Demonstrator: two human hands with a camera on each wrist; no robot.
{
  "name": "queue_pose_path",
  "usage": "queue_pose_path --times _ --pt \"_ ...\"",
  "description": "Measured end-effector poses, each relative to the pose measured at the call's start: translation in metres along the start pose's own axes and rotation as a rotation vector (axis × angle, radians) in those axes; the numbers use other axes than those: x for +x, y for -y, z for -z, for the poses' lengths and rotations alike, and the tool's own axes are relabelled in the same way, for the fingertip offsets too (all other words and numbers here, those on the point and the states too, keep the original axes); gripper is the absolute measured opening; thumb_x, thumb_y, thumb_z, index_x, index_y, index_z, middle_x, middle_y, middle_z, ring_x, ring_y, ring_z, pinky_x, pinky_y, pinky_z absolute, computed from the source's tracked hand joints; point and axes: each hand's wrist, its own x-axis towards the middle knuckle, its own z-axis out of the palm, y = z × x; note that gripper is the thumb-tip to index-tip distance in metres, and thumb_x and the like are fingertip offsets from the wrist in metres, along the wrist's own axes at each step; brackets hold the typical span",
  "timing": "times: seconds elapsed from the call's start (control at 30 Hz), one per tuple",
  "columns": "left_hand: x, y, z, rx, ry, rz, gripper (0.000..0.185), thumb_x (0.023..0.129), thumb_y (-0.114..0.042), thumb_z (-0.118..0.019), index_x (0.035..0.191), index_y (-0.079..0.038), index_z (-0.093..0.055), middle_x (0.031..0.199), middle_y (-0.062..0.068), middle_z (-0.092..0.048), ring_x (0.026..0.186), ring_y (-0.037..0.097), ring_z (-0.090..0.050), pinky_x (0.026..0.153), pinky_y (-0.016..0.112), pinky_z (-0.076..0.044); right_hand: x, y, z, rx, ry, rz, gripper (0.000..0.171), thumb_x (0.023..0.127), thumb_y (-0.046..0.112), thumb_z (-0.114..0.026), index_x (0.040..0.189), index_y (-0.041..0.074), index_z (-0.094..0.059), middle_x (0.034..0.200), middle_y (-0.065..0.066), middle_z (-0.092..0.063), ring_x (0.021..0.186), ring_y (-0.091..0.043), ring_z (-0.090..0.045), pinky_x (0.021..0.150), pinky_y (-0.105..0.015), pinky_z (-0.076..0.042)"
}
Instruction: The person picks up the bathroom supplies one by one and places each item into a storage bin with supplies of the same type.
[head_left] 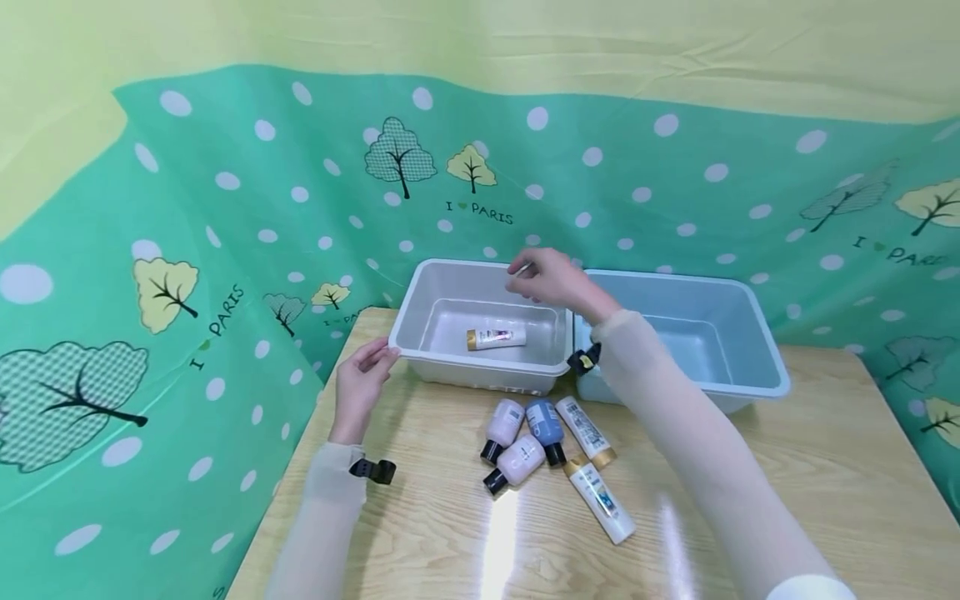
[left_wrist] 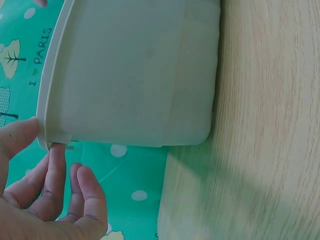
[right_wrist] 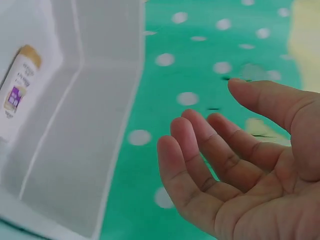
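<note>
My left hand (head_left: 378,357) pinches the near left corner of a white plastic bin (head_left: 420,287); in the left wrist view the thumb lies on the rim and the fingers (left_wrist: 56,172) curl under the white bin (left_wrist: 130,75). My right hand (head_left: 527,279) hovers over the bin's far rim, fingers relaxed and holding nothing. The right wrist view shows the right hand (right_wrist: 215,112) with an empty palm. A white bottle with a gold cap (head_left: 496,337) lies on its side on the bin's floor, and the same bottle (right_wrist: 17,87) shows at the left of the right wrist view.
A pale blue bin (head_left: 750,333) stands against the white one on the right. Several small bottles lie on the wooden table (head_left: 825,483) in front: two pink (head_left: 504,421), one blue (head_left: 544,425), two white with gold caps (head_left: 600,496). A green dotted cloth (head_left: 225,208) surrounds the table.
</note>
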Motion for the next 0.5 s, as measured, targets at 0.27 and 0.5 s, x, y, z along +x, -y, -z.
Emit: queue_pose_path --times 0.27,0.5 --pt "0.001 0.002 0.003 -0.005 -0.005 0.001 0.045 0.092 -0.032 -0.075 0.129 -0.008 -0.067 0.12 0.01 -0.067 0.104 0.015 -0.062 0.076 0.022 -0.054 -0.078 -0.002 0.005 -0.032 -0.106 0.152 0.032 0.097 0.019 -0.068 0.125 0.004 -0.063 0.113 -0.009 -0.067 0.102 -0.024 -0.063 0.09 -0.042 -0.052" --pt "0.0 0.001 0.001 0.003 0.005 0.008 0.044 0.093 -0.031 -0.074 0.13 -0.009 -0.066 0.12 0.009 -0.067 0.104 0.014 -0.062 0.076 0.022 -0.054 -0.141 -0.021 -0.006 -0.033 -0.2 0.19 0.032 0.096 0.015 -0.069 0.125 0.003 -0.062 0.107 -0.005 -0.07 0.093 -0.019 -0.066 0.082 -0.038 -0.057"
